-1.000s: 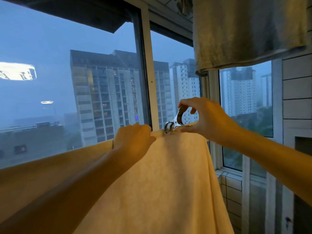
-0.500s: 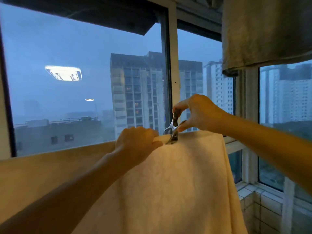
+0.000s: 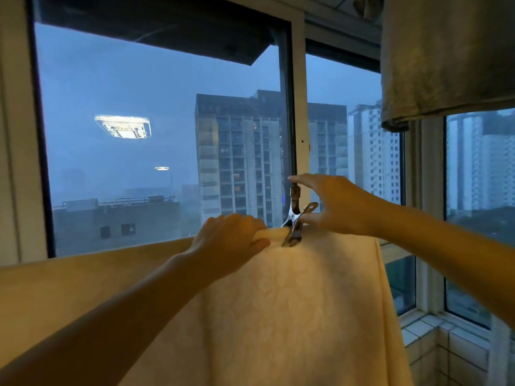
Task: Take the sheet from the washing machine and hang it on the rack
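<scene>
A pale cream sheet (image 3: 292,316) with a faint pattern hangs folded over a bar, which it hides. Its right edge drops straight down and its left part stretches away to the left. My left hand (image 3: 231,238) is closed over the sheet's top fold, pinning it. Just right of that hand, a shiny metal clip (image 3: 295,218) bites onto the fold. My right hand (image 3: 340,204) is on the clip, with the index finger over its upper handle and the thumb under the lower one. The two handles are spread apart.
A grey cloth (image 3: 446,57) hangs overhead at the top right. Large windows with a white frame (image 3: 299,107) stand close behind the sheet, with tower blocks outside. A tiled sill (image 3: 423,330) runs along the lower right.
The clip has gone from being squeezed above the fold to sitting clamped on it. My right fingers have spread with the handles. The view has shifted left.
</scene>
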Tool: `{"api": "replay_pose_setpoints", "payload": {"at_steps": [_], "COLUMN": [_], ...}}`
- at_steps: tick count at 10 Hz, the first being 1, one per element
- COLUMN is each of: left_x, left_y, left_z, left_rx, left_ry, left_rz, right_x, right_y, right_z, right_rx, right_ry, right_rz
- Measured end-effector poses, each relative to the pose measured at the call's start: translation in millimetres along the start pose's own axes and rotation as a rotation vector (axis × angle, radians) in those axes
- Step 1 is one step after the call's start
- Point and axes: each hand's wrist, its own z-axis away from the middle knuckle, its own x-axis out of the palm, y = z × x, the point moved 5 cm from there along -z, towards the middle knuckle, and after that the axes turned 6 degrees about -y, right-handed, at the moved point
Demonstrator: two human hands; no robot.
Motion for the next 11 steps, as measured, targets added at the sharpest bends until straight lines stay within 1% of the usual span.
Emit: {"api": "replay_pose_setpoints", "payload": {"at_steps": [2,3,4,5,6,7,8,9,10,11], "left_x": [-16,-19,-22,-34,-42,-45,-48,-55,-58,-52], "left_y": [-27,-44,-66,-84,-103,-120,-129,-125,-114,-94], "left_z": [38,62,89,119,148,179,213,250,295,342], "left_rx": [-0.033,-0.057,-0.105,-0.12,-0.165,-0.214,-0.296,-0.345,-0.386,-0.426], "left_ry": [0.018,-0.013,-0.044,0.046,0.058,0.064,0.061,0.026,0.02,-0.033], "left_rz": [0.077,0.085,0.262,0.222,-0.02,-0.094,-0.174,-0.208,-0.176,-0.119], "right_x": [4,22,45,66,78,81,88,98,108,113], "right_y": [-56,-85,-109,-129,-148,-169,-189,-206,-223,-238], "right_z": [10,9,6,7,14,21,33,55,88,119], "right_rx": [-0.08,-0.11,-0.116,-0.118,-0.121,-0.141,-0.127,-0.097,-0.112,-0.128], "right_ry": [0.163,0.139,0.087,0.048,0.039,0.039,0.003,-0.06,-0.099,-0.161], "right_rz": [0.344,0.389,0.34,0.288,0.238,0.225,0.208,0.188,0.195,0.182]}}
